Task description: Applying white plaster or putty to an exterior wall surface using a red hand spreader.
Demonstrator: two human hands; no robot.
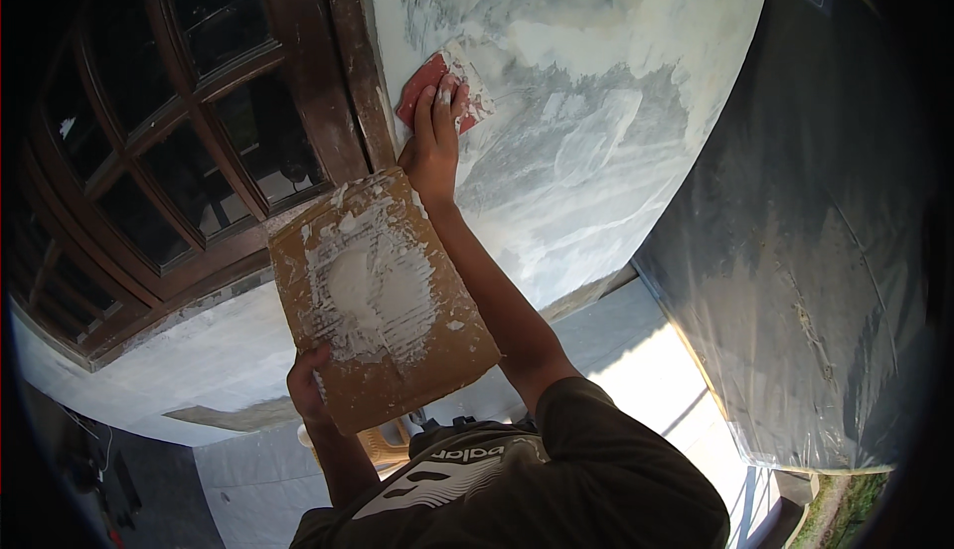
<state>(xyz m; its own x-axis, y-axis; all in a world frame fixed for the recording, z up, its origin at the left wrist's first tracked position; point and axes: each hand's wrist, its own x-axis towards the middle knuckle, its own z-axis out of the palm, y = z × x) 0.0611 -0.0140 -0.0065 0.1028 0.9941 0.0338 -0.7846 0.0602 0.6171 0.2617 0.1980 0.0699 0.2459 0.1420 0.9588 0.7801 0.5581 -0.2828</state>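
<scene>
In the head view my right hand (435, 142) grips a red flat scraper (419, 93) smeared with white paste, which lies against the patchy white and grey wall (596, 22) beside the wooden window frame (350, 42). Below it, my left hand (306, 382) holds a piece of brown cardboard (447, 335) by its left edge, raised at a slant in front of my body. A thick patch of white paste (363, 291) covers the middle of the cardboard, with smears toward its top edge. The cardboard hides part of my left forearm.
Dark panes in brown wooden frames (159, 152) fill the upper left. A dark plastic sheet (795, 251) hangs at the right. A yellowish piece of furniture (393, 440) shows behind me, with pale paving (238, 479) around it and dark items at the lower left.
</scene>
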